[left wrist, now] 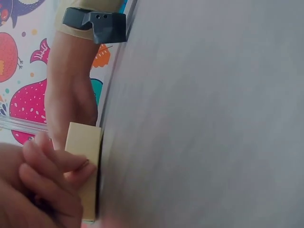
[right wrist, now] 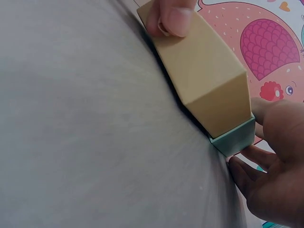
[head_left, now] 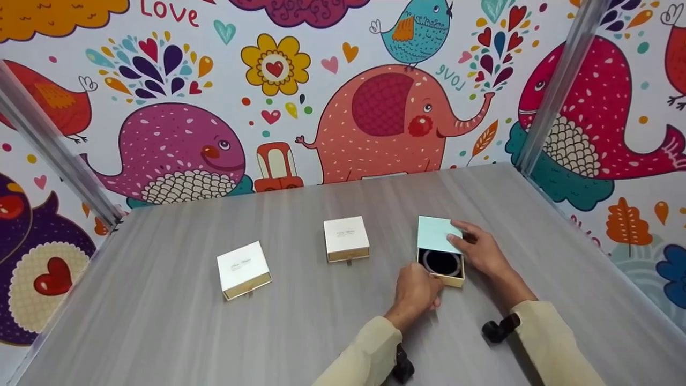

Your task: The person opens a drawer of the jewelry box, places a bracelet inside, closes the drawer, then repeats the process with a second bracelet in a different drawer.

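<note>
A mint-green box sleeve [head_left: 435, 233] lies on the table at the right, its gold-sided drawer [right wrist: 204, 66] pulled partway out toward me. Inside, a greyish bangle-like ring [head_left: 459, 264] circles a black lining. My left hand [head_left: 417, 288] pinches a small pull tab [right wrist: 163, 28] at the drawer's front between thumb and finger. With its fingers and thumb, my right hand [head_left: 483, 253] grips the sleeve from the right side and top. The sleeve's far side is hidden by the drawer in the right wrist view.
Two white boxes with gold sides stand left of the mint one: the middle box [head_left: 346, 234] and the left box [head_left: 243, 268]. A printed wall [head_left: 300, 118] borders the grey table [head_left: 161, 332] at the back and sides.
</note>
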### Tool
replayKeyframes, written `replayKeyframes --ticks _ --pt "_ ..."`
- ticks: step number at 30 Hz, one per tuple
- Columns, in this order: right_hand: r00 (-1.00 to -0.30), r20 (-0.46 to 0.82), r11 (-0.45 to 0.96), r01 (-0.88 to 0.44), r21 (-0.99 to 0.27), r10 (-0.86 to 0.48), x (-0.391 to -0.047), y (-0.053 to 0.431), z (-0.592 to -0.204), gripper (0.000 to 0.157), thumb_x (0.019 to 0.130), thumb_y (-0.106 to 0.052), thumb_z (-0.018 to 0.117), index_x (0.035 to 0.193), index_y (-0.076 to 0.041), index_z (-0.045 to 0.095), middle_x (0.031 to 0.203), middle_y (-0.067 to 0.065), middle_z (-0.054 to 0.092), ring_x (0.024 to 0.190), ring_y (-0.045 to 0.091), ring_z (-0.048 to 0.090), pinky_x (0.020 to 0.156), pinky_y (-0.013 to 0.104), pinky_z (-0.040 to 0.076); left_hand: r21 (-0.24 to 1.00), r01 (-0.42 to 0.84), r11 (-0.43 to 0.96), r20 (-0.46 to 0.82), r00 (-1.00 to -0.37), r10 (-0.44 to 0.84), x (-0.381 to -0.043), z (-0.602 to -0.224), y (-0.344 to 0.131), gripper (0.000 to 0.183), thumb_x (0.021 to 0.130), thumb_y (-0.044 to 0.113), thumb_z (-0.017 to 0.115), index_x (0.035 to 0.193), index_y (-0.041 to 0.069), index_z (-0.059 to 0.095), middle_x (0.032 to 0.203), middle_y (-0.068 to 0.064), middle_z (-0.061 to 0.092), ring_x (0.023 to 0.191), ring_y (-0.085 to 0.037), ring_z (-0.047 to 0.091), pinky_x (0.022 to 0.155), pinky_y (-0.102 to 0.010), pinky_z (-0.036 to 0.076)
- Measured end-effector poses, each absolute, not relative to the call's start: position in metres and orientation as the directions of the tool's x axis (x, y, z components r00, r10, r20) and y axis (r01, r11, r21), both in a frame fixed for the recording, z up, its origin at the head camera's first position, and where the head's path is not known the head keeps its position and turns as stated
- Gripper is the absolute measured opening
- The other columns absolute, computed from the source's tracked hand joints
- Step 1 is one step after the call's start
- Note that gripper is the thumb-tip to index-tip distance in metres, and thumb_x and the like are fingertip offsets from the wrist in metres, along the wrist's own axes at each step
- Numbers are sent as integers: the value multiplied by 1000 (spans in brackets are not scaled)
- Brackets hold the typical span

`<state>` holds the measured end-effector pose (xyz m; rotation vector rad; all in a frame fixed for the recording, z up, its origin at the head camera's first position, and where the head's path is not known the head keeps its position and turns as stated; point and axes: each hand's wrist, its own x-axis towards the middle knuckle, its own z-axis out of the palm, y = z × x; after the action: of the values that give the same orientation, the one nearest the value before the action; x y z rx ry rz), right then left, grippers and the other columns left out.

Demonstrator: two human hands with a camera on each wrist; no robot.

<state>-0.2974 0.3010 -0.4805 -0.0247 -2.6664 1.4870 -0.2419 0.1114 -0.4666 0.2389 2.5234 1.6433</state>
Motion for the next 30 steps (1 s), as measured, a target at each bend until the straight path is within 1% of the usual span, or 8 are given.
replayKeyframes --ticks 3,6,11,15,19,26,30 --pt "-997 55 523 -15 -852 62 -297 301 -482 56 102 -31 59 149 -4 45 158 25 35 143 44 38 116 56 34 904 62 423 -28 -979 203 -243 -465 112 34 85 -2 67 53 6 61 36 6 45 28 -2 40 33 -16 32" --pt "-997 48 525 -5 -851 68 -298 302 -482 56 102 -32 59 149 -5 46 158 25 36 142 44 39 115 56 34 898 61 436 -30 -979 200 -246 -465 113 36 85 -1 66 51 9 59 36 4 48 29 -2 41 33 -16 31" --pt "-997 43 530 -1 -848 68 -299 302 -481 57 101 -34 59 149 -6 46 158 24 36 142 44 39 116 56 34 904 50 425 -40 -979 201 -252 -464 114 37 85 -2 65 51 10 59 39 2 54 30 -2 43 34 -16 29" --pt "-997 36 527 8 -850 74 -298 301 -479 57 101 -34 59 149 -6 45 158 25 36 142 43 39 116 56 34 916 20 402 -67 -977 203 -257 -465 114 34 84 -3 63 52 9 60 41 2 56 31 -2 44 35 -15 31" --pt "-996 36 517 11 -856 80 -298 299 -479 57 101 -33 59 149 -5 45 158 25 36 141 44 39 115 55 35 918 13 397 -67 -980 188 -259 -467 116 32 83 -2 63 53 8 63 42 1 59 31 -2 45 35 -15 32" --pt "-997 31 518 8 -855 65 -298 300 -482 57 102 -32 58 150 -5 44 159 24 35 143 44 37 115 56 34 915 22 404 -54 -983 175 -262 -470 117 27 86 0 64 60 3 71 42 1 59 30 -2 47 34 -15 32" --pt "-997 44 524 -2 -852 68 -299 302 -482 56 102 -31 58 149 -5 44 158 24 35 144 43 37 116 56 34 922 8 387 -67 -981 180 -265 -468 119 26 86 -1 63 62 2 71 43 0 60 31 -4 48 34 -17 37"
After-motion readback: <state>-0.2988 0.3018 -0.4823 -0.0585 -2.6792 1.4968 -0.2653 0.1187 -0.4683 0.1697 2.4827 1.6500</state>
